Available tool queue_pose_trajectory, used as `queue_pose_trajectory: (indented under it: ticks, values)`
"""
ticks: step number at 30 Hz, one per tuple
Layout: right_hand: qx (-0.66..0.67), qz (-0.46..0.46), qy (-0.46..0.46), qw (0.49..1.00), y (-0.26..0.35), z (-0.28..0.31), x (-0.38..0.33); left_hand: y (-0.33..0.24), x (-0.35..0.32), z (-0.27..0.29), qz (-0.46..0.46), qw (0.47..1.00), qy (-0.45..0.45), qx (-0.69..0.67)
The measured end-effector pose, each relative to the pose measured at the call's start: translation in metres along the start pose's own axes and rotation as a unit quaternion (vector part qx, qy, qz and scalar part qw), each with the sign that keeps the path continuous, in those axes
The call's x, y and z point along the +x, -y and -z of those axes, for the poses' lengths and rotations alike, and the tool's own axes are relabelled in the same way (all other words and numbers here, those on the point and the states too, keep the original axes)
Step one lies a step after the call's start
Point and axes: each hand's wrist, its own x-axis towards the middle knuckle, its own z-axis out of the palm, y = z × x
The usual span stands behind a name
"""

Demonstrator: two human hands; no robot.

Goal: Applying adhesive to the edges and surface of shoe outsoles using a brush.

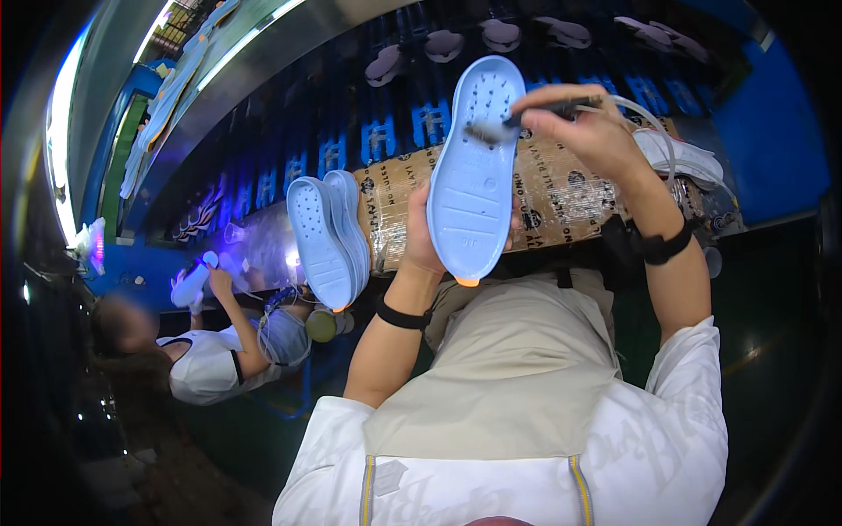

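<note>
A light blue shoe sole point(471, 206) stands nearly upright before me, its inner face with small holes and ridges towards me. My left hand point(421, 232) is closed around its lower left edge, the fingers partly hidden behind it. In my right hand point(586, 131) is a dark-handled brush point(537, 116), gripped between thumb and fingers. Its pale bristles are blurred and lie over the upper part of the sole; a thin clear hose runs from the handle's back end. Left of the held sole, a few more light blue soles point(321, 250) lean together.
A bench covered in printed brown wrapping point(390, 206) runs in front of me. White shoes point(680, 158) lie at its right end. Beyond, pale shoe parts point(445, 46) sit along a dark line with blue holders point(431, 123). At left a co-worker point(219, 355) handles a white shoe.
</note>
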Motion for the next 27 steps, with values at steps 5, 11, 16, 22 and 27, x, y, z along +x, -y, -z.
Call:
queue_pose_trajectory:
  ticks: [5, 11, 16, 22, 27]
  values:
    - [-0.183, 0.177, -0.120, 0.960, -0.021, -0.014, 0.001, 0.013, -0.001, 0.001, -0.004, 1.000, -0.030, 0.004]
    - [-0.285, 0.224, 0.062, 0.930, 0.012, -0.051, -0.055, 0.008, 0.008, 0.018, -0.109, 0.970, -0.214, -0.033]
    - [0.116, -0.028, 0.199, 0.973, 0.021, -0.036, -0.070, -0.002, 0.004, 0.029, -0.083, 0.992, -0.065, 0.064]
    - [0.148, -0.145, -0.022, 0.978, -0.007, -0.039, -0.075, 0.007, -0.001, 0.025, -0.175, 0.964, -0.148, 0.138]
    - [-0.045, -0.088, -0.124, 0.987, -0.023, -0.047, -0.082, 0.009, -0.007, 0.038, -0.199, 0.947, -0.172, 0.187]
